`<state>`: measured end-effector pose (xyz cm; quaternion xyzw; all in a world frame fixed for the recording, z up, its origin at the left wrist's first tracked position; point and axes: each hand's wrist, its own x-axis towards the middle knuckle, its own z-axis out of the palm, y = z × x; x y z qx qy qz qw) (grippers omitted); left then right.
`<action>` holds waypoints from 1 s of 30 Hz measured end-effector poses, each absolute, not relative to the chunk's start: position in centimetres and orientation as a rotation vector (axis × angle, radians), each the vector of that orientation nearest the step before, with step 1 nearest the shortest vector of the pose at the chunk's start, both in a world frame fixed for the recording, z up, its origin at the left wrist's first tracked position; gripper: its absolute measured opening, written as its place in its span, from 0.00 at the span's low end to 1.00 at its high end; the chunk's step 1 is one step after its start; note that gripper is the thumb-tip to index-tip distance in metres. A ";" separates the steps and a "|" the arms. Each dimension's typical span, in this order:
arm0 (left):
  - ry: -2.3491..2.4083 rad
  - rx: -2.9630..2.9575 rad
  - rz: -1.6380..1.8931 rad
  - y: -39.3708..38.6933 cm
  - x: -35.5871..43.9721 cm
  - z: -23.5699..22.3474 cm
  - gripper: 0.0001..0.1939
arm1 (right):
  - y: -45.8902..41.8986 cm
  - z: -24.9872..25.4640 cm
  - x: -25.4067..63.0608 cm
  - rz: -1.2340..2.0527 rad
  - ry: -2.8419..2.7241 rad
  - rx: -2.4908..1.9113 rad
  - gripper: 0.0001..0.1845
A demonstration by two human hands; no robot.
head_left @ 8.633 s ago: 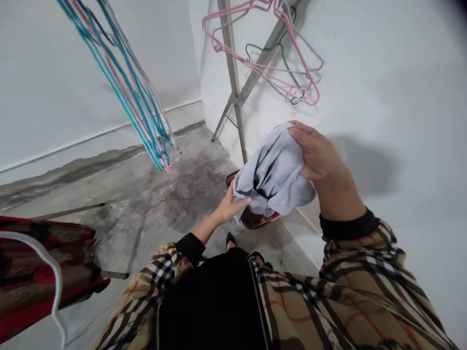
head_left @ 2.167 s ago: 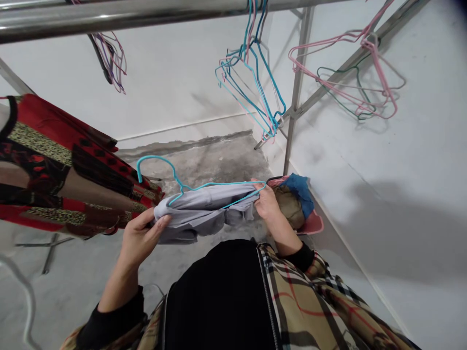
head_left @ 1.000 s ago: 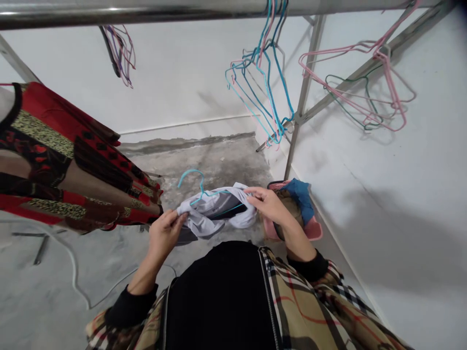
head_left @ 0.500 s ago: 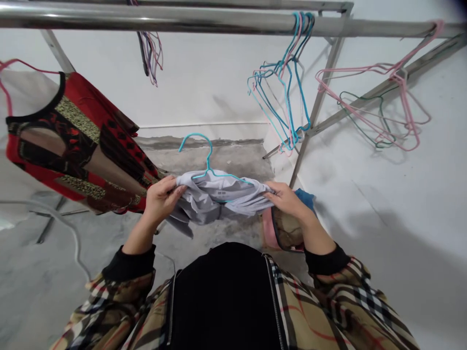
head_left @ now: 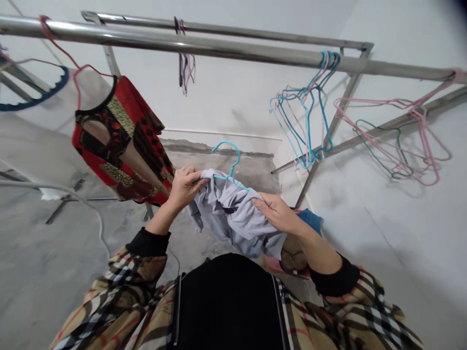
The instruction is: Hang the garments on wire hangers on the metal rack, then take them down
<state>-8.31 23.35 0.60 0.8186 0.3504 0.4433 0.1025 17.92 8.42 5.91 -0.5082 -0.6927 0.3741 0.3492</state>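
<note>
Between my hands is a pale grey-lilac garment (head_left: 237, 214), bunched and draped in folds. A turquoise wire hanger (head_left: 232, 172) sits inside its neck opening, with the hook standing up and the shoulder wires partly covered by the cloth. My left hand (head_left: 188, 187) pinches the garment at its left shoulder, thumb on top. On the other side my right hand (head_left: 275, 210) is closed on the cloth at the right shoulder, close to the hanger's end. The lower part of the garment hangs loosely toward me.
A metal rail (head_left: 219, 48) crosses above. On it hang a red patterned dress (head_left: 127, 141) at left, blue and pink hangers (head_left: 306, 116), and pink hangers (head_left: 419, 121) by the right wall. A container with a pink rim (head_left: 272, 265) stands below my right hand. A grey hose (head_left: 91, 211) lies left.
The view has shifted left, showing more of the rail and dress. The garment and hanger have tilted down at the right, and my right hand has moved inward along the shoulder, closer to the left.
</note>
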 end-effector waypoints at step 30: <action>1.148 1.800 1.700 24.0 -13.1 9.2 0.17 | 15.2 2.1 9.8 0.692 -1.574 -1.148 0.14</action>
